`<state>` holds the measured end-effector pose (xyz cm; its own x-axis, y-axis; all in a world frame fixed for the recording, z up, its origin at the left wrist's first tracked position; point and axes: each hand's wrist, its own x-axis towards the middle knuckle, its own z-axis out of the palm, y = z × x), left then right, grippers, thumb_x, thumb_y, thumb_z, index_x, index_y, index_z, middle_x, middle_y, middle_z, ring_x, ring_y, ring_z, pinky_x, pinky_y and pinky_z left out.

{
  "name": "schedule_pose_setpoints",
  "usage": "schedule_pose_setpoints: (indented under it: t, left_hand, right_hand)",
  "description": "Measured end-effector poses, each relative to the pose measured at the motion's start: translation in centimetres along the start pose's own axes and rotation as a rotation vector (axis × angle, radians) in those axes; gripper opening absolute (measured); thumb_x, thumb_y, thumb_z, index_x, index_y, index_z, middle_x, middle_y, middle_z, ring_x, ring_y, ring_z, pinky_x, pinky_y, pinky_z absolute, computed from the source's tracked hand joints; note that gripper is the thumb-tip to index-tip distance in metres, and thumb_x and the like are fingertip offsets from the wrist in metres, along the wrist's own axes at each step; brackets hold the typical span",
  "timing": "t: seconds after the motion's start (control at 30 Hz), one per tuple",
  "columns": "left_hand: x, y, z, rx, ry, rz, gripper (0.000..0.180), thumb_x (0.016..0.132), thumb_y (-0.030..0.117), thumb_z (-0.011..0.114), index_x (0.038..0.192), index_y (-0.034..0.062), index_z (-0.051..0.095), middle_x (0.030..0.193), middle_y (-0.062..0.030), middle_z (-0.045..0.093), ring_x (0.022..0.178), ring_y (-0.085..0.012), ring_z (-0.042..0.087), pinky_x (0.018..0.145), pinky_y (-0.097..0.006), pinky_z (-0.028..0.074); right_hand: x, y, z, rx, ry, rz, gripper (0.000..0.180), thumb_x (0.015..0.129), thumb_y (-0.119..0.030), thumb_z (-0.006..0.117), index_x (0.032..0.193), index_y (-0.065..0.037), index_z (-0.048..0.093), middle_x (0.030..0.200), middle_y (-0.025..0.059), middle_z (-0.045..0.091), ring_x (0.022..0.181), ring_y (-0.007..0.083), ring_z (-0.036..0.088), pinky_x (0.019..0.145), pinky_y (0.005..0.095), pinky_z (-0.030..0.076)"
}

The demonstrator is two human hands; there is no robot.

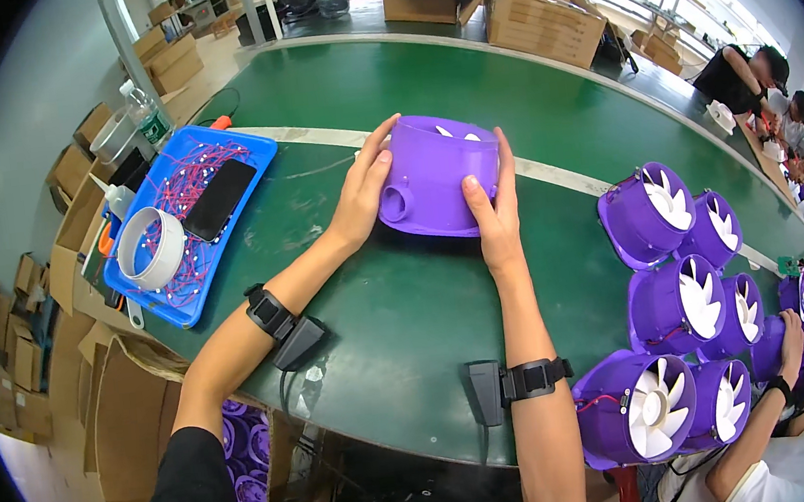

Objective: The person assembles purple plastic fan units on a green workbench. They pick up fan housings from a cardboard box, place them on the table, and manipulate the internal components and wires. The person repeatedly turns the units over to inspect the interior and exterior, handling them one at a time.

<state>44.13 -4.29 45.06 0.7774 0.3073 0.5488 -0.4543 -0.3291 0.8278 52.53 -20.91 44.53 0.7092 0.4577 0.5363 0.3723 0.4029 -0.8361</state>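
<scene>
Between my two hands is a purple plastic fan housing (pixel 434 184), a round shell with a short side tube near its lower left. White fan blades (pixel 456 133) show a little at its open top. My left hand (pixel 363 191) is closed against its left side, and my right hand (pixel 498 207) grips the right side with the thumb across the front. The housing is over the green tabletop; whether its base touches the surface, I cannot tell. Both wrists wear black straps with small black boxes.
On the left, a blue tray (pixel 254 147) holds red wires, a black phone (pixel 220 199) and a white ring (pixel 152 248). A water bottle (pixel 146 114) stands behind it. Several purple fans (pixel 648 215) stand at right, near a co-worker's hand (pixel 792 342). A cardboard box (pixel 135 416) sits below the table edge.
</scene>
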Motion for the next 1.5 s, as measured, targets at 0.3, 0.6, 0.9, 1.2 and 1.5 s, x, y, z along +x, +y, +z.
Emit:
schedule_pose_setpoints:
  t: [0.3, 0.6, 0.9, 1.2, 1.5]
  left_hand:
    - [-0.2, 0.0, -0.2, -0.041, -0.062, 0.039, 0.065, 0.094, 0.031, 0.045, 0.148, 0.002, 0.025, 0.145, -0.0191, 0.035, 0.138, -0.028, 0.03, 0.114, -0.038, 0.018]
    - [-1.0, 2.3, 1.2, 0.407, 0.004, 0.131, 0.093, 0.073, 0.03, 0.073, 0.148, 0.0028, 0.024, 0.144, -0.0208, 0.036, 0.133, -0.0318, 0.038, 0.111, -0.04, 0.029]
    - [-1.3, 1.4, 1.3, 0.375, -0.119, 0.159, 0.092, 0.074, 0.013, 0.069, 0.15, 0.0034, 0.017, 0.151, -0.0199, 0.026, 0.139, -0.031, 0.03, 0.115, -0.041, 0.023]
    - [-1.0, 0.9, 0.9, 0.187, -0.101, 0.085, 0.065, 0.089, 0.008, 0.05, 0.148, 0.002, 0.024, 0.151, -0.0163, 0.029, 0.139, -0.0278, 0.03, 0.114, -0.039, 0.023]
    - [-0.6, -0.8, 0.8, 0.181, 0.354, 0.024, 0.028, 0.098, 0.026, 0.052, 0.087, 0.0015, 0.057, 0.08, -0.0016, 0.056, 0.078, -0.0099, 0.05, 0.078, -0.026, 0.043]
  right_hand:
    - [-0.2, 0.0, 0.4, -0.034, 0.027, 0.001, 0.083, 0.089, -0.036, 0.063, 0.149, -0.001, 0.017, 0.143, 0.0241, 0.035, 0.13, 0.0302, 0.04, 0.109, 0.0384, 0.031]
    - [-0.1, 0.3, 0.6, -0.124, 0.114, -0.029, 0.085, 0.086, -0.036, 0.068, 0.147, -0.001, 0.021, 0.137, 0.0253, 0.043, 0.125, 0.0329, 0.046, 0.106, 0.0401, 0.035]
    - [0.1, 0.9, 0.6, -0.261, 0.189, -0.053, 0.088, 0.081, -0.037, 0.072, 0.146, -0.002, 0.025, 0.141, 0.0266, 0.038, 0.13, 0.0355, 0.04, 0.107, 0.0426, 0.034]
    - [0.0, 0.8, 0.3, -0.239, 0.214, -0.042, 0.088, 0.081, -0.039, 0.071, 0.146, -0.002, 0.025, 0.14, 0.0261, 0.04, 0.129, 0.0351, 0.041, 0.108, 0.0424, 0.032]
    - [0.3, 1.0, 0.0, 0.054, 0.314, 0.024, 0.071, 0.095, -0.038, 0.055, 0.145, 0.002, 0.023, 0.142, 0.0196, 0.036, 0.131, 0.0274, 0.037, 0.11, 0.0373, 0.025]
